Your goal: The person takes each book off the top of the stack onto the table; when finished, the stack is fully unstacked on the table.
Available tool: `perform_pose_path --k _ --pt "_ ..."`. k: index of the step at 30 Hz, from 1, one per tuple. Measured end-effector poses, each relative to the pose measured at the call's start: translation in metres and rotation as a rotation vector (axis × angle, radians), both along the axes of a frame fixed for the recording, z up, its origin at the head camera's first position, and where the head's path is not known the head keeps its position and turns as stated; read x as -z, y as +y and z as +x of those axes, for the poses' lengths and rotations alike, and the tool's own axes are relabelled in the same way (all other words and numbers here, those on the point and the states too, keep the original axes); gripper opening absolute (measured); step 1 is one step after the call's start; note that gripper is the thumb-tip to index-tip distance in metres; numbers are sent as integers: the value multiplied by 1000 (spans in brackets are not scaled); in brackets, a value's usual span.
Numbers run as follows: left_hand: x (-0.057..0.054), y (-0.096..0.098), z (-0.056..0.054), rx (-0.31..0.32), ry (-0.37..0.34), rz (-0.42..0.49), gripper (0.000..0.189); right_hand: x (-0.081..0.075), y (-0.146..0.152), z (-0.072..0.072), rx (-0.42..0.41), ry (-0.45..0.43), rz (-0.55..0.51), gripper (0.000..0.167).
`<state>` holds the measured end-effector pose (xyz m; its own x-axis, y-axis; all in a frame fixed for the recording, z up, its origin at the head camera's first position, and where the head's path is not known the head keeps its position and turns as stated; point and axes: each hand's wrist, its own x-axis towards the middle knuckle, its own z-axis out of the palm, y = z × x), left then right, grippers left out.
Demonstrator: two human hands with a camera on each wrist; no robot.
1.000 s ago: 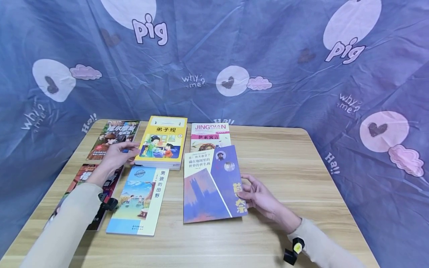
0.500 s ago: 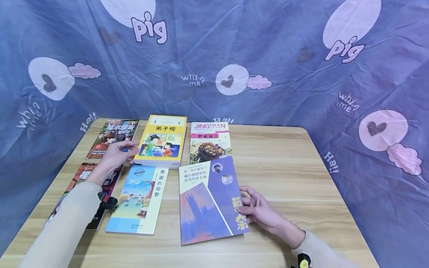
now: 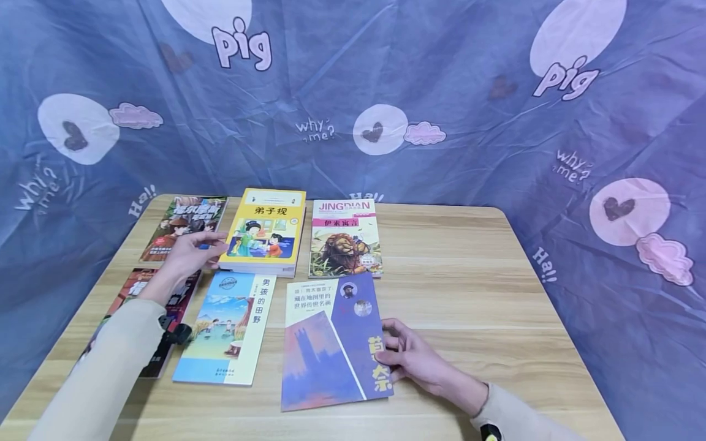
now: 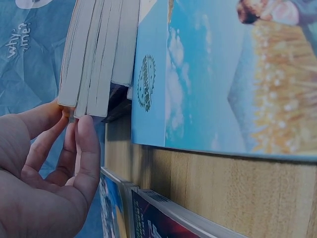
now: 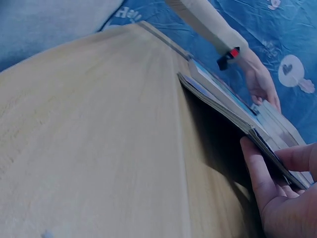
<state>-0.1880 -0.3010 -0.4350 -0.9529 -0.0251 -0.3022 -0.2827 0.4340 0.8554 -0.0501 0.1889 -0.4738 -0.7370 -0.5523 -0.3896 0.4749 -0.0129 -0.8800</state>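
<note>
My right hand pinches the right edge of a purple paperback, thumb on the cover and fingers underneath. Its held side is tilted up off the table in the right wrist view, a shadow below it. My left hand grips the near left corner of a thick stack topped by a yellow book. Several page blocks show there in the left wrist view, with the thumb on one side and fingers on the other. A light blue book lies flat just nearer than that stack.
A pink-and-white book with a lion lies behind the purple one. Two dark comic-style books, one at the back and one nearer, lie at the left, partly under my left arm. A blue printed cloth hangs behind the wooden table.
My right hand has drawn the purple paperback toward me and slightly left, uncovering the lion book behind it. My left hand stays at the yellow book's stack.
</note>
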Motion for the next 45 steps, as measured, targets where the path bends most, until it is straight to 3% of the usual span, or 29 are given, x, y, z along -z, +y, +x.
perform_pose_path --k 7,11,13,16,19,21,27,35,45 --pt "-3 1 1 -25 -5 16 62 0 -15 6 20 -42 20 63" --pt "-2 2 1 -30 -12 10 62 -1 -18 5 -8 -19 47 61" --pt "-1 2 0 -28 -13 14 62 -3 -16 2 -40 22 96 56" --pt "0 2 0 -23 -16 37 63 -7 -11 -7 -81 156 229 46" --pt "1 2 0 -20 -14 49 63 -11 -4 -19 -63 279 367 34" --pt "0 2 0 -20 -14 47 63 -12 -3 -28 -29 316 407 30" --pt "-1 1 2 -31 -15 32 64 -19 -15 -61 62 252 277 40" --pt "2 1 1 -16 10 43 63 -25 -61 -103 149 195 179 42" --pt "3 2 2 -27 10 37 62 -19 -106 -137 199 65 47 41"
